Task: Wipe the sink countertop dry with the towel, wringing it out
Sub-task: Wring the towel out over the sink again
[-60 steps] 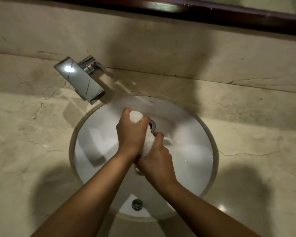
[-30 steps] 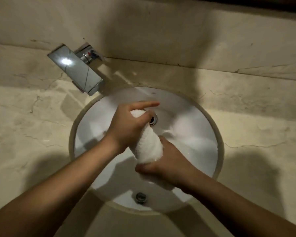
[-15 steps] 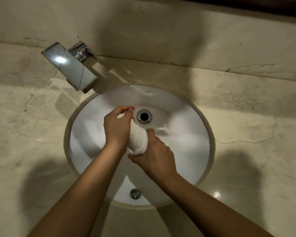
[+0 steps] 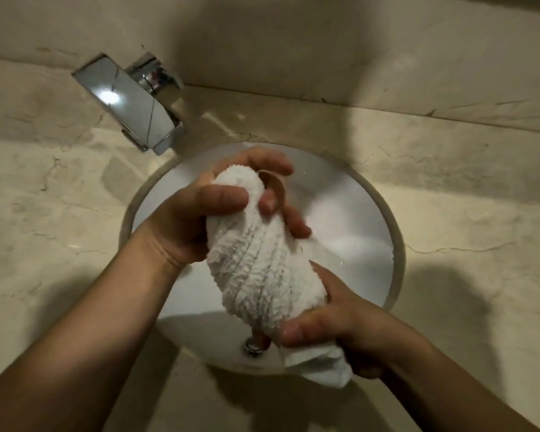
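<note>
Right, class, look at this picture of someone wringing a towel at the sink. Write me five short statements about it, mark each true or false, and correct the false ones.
1. Both hands grip the white towel. True: the left hand holds its far end and the right hand its near end.
2. The towel lies flat on the countertop. False: it is rolled up and held above the sink basin.
3. Water streams from the faucet. False: no stream shows.
4. The faucet sits at the sink's far left. True.
5. The basin is square. False: it is round.
</note>
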Available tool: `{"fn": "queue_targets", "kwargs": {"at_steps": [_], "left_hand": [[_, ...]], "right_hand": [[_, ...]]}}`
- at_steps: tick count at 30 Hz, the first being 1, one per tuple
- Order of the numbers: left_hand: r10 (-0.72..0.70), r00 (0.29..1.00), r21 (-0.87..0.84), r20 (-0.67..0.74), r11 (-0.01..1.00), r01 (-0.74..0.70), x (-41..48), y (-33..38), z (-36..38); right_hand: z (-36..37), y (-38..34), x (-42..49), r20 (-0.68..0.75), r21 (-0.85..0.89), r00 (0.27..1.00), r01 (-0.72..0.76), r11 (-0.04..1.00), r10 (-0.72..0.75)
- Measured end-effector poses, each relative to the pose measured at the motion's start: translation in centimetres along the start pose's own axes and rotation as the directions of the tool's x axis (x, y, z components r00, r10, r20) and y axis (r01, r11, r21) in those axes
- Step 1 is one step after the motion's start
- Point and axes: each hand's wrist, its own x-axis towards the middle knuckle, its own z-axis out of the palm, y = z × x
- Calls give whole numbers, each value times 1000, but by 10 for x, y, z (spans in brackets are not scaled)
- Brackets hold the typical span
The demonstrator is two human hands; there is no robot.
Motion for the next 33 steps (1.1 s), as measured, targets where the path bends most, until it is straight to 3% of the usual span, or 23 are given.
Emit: {"fn": "queue_targets", "kwargs": {"at_steps": [2,5,7,10,14,20,23,26,28,31,33], "left_hand": [[35,976,222,-213,975,13,-5,8,2],[90,899,371,-430,925,84,-11,5,17],[152,806,484,-573,856,183,-9,-7,20],[271,615,576,-741,727,373,-1,-35,-11],[363,423,553,-831,623,553,6,-71,-59],[337,205,393,-919,740,546,11,-91,-76],[299,155,335,-941,782,526,12,-95,-79],[265,178,319,-948,783,534,10,-93,-77],[232,171,285,-958,846,451,8,-85,-70],[176,159,216,-972,932,290,10,-72,-49],[106,197,152,-975,959,238,11,-65,-34]], "right_hand": [[-1,-6,-4,-19,-29,997,73,997,-74],[2,-13,-6,-84,-352,994,34,935,-67],[2,-6,11,-212,-571,975,-73,817,-62],[-14,18,52,-417,-703,903,-248,666,-104],[-45,51,98,-543,-713,830,-376,591,-127],[-59,76,120,-607,-739,774,-466,487,-181],[-57,79,117,-623,-735,760,-488,470,-185],[-49,77,105,-611,-736,770,-468,489,-183],[-42,75,94,-563,-805,776,-437,403,-285],[-24,76,82,-464,-883,751,-434,178,-470],[-13,77,73,-454,-880,721,-453,138,-524]]}}
